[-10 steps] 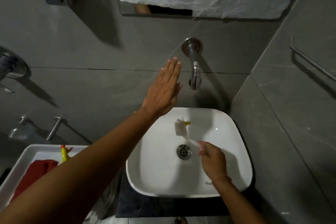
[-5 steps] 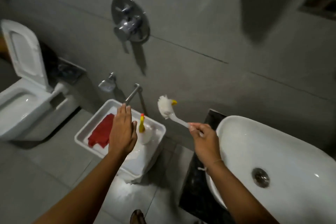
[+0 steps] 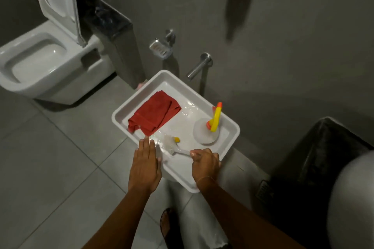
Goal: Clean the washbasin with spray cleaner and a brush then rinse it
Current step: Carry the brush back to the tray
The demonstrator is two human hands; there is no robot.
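Observation:
A white tray (image 3: pixel 232 127) stands low beside the wall. In it lie a folded red cloth (image 3: pixel 154 114) and a white spray bottle (image 3: pixel 205 132) with a yellow and orange trigger. My right hand (image 3: pixel 204 162) grips the handle of a white brush (image 3: pixel 172 144), whose bristle head rests inside the tray near its front edge. My left hand (image 3: pixel 144 164) hovers flat over the tray's front left rim, fingers together, holding nothing. A blurred sliver of the white washbasin (image 3: pixel 352 198) shows at the right edge.
A white toilet (image 3: pixel 46 60) with its lid up stands at the left. A metal soap dish (image 3: pixel 159 48) and a metal tap (image 3: pixel 199 66) stick out of the grey wall behind the tray. A dark counter (image 3: pixel 315 157) carries the basin. My sandalled foot (image 3: pixel 170 226) shows below.
My view swung from the washbasin down to the tray. My right hand carried the brush out of the basin and lowered it into the tray. My left hand dropped from the tap to the tray's rim.

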